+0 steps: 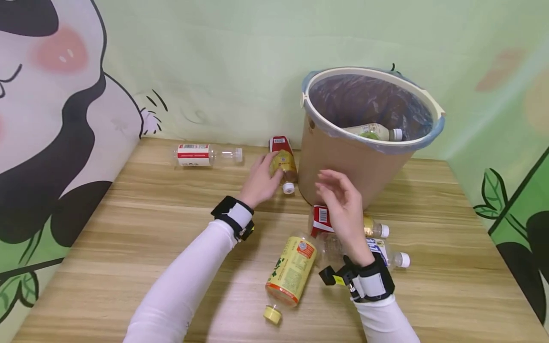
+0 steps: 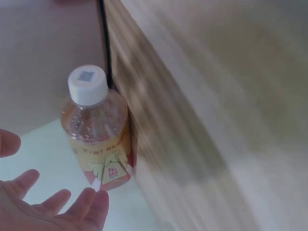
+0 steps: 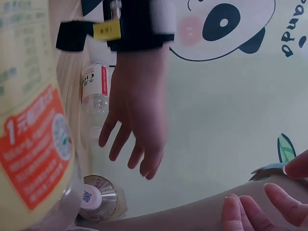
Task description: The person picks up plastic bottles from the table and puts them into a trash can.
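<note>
Head view: I count 1 bottle (image 1: 372, 131) in the film-lined bin (image 1: 339, 159); 5 on the grained table (image 1: 128, 247) seem left. The left hand (image 1: 260, 181) spreads by the amber bottle (image 1: 285, 164) beside the bin; the right hand (image 1: 345, 207) hangs relaxed, empty.

Left wrist: rounded clear shoulders; touch unclear.

Right wrist: the right hand, loosely bent.
</note>
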Available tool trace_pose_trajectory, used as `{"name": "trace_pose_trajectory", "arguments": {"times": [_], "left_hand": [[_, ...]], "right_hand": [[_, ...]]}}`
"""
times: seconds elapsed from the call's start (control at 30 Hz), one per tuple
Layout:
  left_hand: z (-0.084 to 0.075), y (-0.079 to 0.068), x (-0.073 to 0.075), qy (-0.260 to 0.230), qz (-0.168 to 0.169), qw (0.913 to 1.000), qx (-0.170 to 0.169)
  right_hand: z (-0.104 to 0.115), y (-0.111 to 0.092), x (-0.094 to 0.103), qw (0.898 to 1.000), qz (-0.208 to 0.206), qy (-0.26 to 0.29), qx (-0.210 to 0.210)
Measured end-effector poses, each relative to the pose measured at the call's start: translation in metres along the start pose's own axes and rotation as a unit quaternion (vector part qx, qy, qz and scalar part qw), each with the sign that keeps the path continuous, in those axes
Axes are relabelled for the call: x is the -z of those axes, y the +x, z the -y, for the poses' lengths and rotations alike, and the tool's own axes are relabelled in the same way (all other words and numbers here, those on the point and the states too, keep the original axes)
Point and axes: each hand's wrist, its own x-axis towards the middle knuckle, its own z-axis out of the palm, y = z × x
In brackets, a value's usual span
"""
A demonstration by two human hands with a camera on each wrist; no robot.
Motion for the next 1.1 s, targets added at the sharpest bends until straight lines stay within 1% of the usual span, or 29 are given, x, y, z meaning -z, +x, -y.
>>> {"name": "trace_pose_trajectory", "arguments": {"times": [0.1,0.23,0.33,0.5,0.67,0.77,0.87,1.1], "left_hand": [[-0.002,0.012,-0.004,0.044,0.004,0.9990,0.003],[-0.003,0.023,-0.010,0.088,0.025,0.9956,0.022],[-0.004,0.029,-0.014,0.108,0.035,0.9930,0.031],[-0.005,0.037,-0.020,0.133,0.041,0.9892,0.045],[-0.007,0.040,-0.025,0.160,0.059,0.9840,0.052],[-0.005,0.040,-0.026,0.172,0.068,0.9819,0.040],[-0.001,0.036,-0.024,0.178,0.079,0.9808,0.015],[0.013,0.021,-0.008,0.171,0.118,0.9774,-0.042]], "right_hand": [[0.002,-0.001,0.001,1.000,0.002,0.010,-0.010],[0.005,-0.001,0.001,1.000,0.004,0.011,-0.016],[0.008,-0.002,0.000,1.000,0.005,0.013,-0.012],[0.009,-0.001,-0.001,1.000,0.014,0.013,-0.003],[0.008,0.000,-0.002,1.000,0.018,0.012,-0.003],[0.009,0.000,-0.001,1.000,0.015,0.011,-0.007],[0.009,0.000,0.000,1.000,0.012,0.008,-0.012],[0.008,-0.001,0.001,1.000,0.014,-0.001,-0.011]]}}
